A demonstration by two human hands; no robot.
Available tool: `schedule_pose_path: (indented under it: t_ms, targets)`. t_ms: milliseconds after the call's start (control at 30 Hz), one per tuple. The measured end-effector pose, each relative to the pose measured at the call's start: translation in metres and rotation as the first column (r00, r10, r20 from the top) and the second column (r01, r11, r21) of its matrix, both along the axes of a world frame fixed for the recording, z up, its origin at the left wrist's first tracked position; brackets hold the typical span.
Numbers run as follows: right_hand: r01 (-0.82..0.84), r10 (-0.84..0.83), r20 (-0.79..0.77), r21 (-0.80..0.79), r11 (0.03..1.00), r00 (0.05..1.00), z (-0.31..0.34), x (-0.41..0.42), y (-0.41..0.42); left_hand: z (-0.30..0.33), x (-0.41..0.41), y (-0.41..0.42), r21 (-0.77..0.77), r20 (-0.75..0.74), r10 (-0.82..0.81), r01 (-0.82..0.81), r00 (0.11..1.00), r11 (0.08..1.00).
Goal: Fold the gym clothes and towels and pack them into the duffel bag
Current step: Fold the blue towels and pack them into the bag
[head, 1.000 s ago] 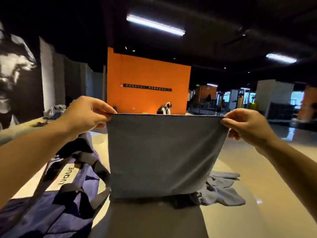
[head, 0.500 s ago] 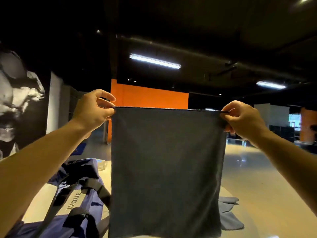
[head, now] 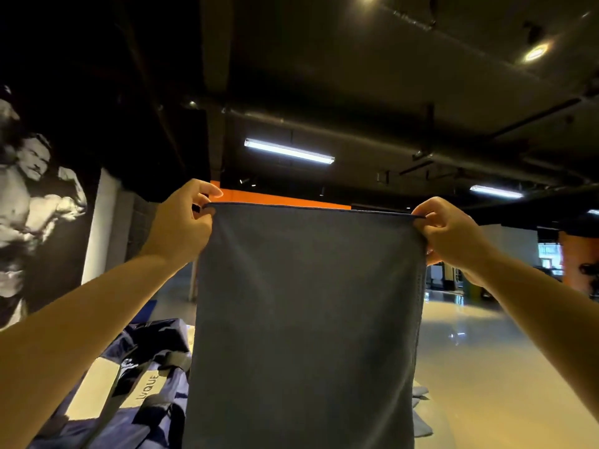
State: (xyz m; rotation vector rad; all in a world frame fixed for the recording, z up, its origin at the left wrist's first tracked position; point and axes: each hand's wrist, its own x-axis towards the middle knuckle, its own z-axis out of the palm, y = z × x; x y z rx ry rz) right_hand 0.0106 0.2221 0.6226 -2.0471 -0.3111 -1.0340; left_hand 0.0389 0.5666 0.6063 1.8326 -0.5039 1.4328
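A grey towel [head: 304, 319] hangs flat in front of me, stretched between both hands at its top edge. My left hand [head: 181, 222] pinches the upper left corner. My right hand [head: 450, 231] pinches the upper right corner. The towel's lower end runs out of the bottom of the frame. A navy duffel bag [head: 142, 393] with grey straps and a white label lies low on the left, partly hidden behind the towel and my left forearm.
Another grey cloth [head: 421, 413] peeks out from behind the towel's right edge. A glossy floor [head: 486, 351] spreads to the right. An orange wall [head: 278, 197] stands behind the towel, and a mural wall [head: 35, 205] fills the left.
Both hands have lifted the towel higher, so it hangs longer and fully off the surface. The view has tilted upward toward the ceiling.
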Motion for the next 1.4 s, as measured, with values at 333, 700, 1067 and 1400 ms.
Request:
schedule_pose_path:
  t_ms: [333, 700, 1067, 1400]
  targets:
    - [0.052, -0.053, 0.077, 0.009, 0.999, 0.996, 0.001, -0.009, -0.001, 0.009, -0.020, -0.011, -0.170, -0.053, -0.095, 0.085, 0.994, 0.982]
    - [0.044, -0.192, -0.558, -0.268, 0.963, 0.807, -0.144, 0.132, 0.033, -0.172, 0.118, 0.013, 0.048, -0.666, 0.167, -0.182, 0.727, 0.982]
    - [0.388, -0.171, -0.575, 0.278, 0.879, 0.800, -0.320, 0.232, 0.071, -0.319, 0.189, -0.036, -0.236, -0.681, 0.032, -0.261, 0.731, 0.936]
    - [0.227, -0.216, -0.094, 0.116, 0.967, 0.972, -0.336, 0.260, 0.079, -0.318, 0.221, -0.038, -0.053, -0.352, 0.133, -0.162, 0.927, 0.985]
